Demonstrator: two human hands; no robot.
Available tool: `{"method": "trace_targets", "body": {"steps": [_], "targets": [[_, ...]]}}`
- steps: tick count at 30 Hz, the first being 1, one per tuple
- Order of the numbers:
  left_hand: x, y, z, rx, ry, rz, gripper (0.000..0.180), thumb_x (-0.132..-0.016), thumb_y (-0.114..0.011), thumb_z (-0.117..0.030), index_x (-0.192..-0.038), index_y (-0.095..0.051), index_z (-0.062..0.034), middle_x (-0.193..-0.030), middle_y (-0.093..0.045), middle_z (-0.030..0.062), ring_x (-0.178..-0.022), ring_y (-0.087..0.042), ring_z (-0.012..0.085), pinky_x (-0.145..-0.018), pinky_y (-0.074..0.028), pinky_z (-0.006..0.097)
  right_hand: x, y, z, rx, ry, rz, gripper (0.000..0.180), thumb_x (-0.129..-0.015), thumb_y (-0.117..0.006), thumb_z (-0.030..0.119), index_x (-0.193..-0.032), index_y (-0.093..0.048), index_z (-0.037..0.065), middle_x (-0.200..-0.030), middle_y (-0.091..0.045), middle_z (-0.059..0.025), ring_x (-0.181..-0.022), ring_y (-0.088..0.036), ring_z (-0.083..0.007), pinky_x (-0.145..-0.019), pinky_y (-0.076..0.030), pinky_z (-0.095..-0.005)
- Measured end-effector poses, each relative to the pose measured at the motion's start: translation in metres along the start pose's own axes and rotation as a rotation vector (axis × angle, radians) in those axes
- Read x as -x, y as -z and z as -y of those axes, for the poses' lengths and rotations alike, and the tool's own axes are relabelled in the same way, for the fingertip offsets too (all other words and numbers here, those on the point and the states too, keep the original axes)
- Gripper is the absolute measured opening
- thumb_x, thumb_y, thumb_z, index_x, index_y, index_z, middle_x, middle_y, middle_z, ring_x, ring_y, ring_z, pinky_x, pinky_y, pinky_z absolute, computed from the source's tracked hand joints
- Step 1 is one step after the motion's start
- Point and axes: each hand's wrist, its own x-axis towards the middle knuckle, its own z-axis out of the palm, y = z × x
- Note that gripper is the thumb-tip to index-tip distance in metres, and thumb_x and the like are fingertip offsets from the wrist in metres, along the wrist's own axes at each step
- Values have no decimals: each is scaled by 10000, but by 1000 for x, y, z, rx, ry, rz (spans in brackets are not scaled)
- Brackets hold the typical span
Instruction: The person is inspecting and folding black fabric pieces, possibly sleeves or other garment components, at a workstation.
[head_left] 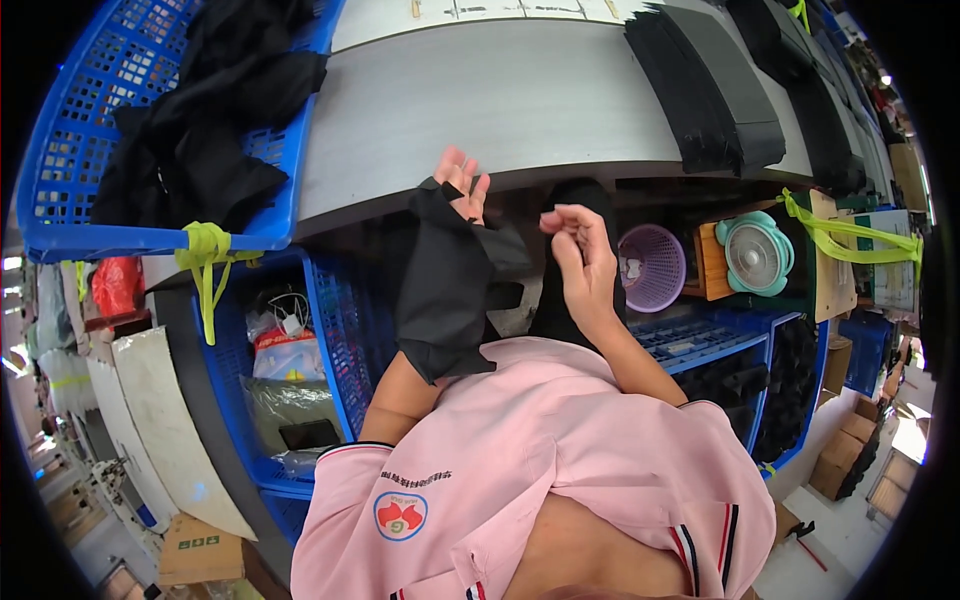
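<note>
My left hand is raised near the table's front edge, its fingers stretched out and slightly apart. A black fabric piece covers that forearm and part of the hand like a loose sleeve, with the fingertips showing beyond its upper end. The thumb is hidden by the cloth. Right of it, my right hand hovers over my lap with loosely bent fingers, the thumb apart from them. Nothing shows in its grasp. Both hands are short of the grey table.
Stacked black fabric pieces lie on the table's right. A blue basket of black cloth stands at the left, above a blue crate with bagged items. A purple basket and a small fan sit under the table.
</note>
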Motion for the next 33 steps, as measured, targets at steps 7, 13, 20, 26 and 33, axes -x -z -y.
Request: {"method": "trace_targets", "body": {"steps": [7,13,20,26,33], "targets": [[27,-7,-3,-1380,-636,242,473,-1052,-446,-190,-1497,-375,-47,-1581,-293,207,-1367,-449,354,-1096,-406,351,-13,-23,49,388,399,-14,517,-779,-823,191,-1201,-577,25,-1144,-619,-141,-950,-644,-303,-806,-509,-370],[-19,12,16,-1358,-580,390,470,-947,-563,-81,-1415,-518,-92,-1561,-332,186,-1255,-533,345,-1037,-457,355,-27,-13,40,585,188,190,136,-890,-704,145,-824,-670,32,-760,-612,-3,-701,-611,-176,-597,-464,-333],[34,48,-15,-960,-234,571,436,-975,-494,-39,-1410,-528,-37,-1509,-443,124,-1296,-500,200,-1043,-446,308,-42,19,41,-784,-528,296,215,-994,-640,233,-874,-699,64,-854,-641,71,-748,-527,-9,-677,-407,-194],[65,34,-10,-306,323,489,445,-1045,-448,-188,-1456,-426,-17,-1497,-446,143,-1284,-509,264,-1102,-412,365,-81,13,27,-662,-565,154,248,-1000,-633,267,-866,-681,64,-862,-670,32,-873,-602,-43,-792,-475,-236],[33,18,7,679,416,319,490,-1091,-300,-247,-1543,-250,-63,-1575,-318,136,-1391,-403,324,-1203,-317,434,-60,14,33,-21,91,-17,492,-914,-692,182,-1333,-528,-18,-1278,-599,-147,-1148,-608,-240,-984,-457,-348]]}}
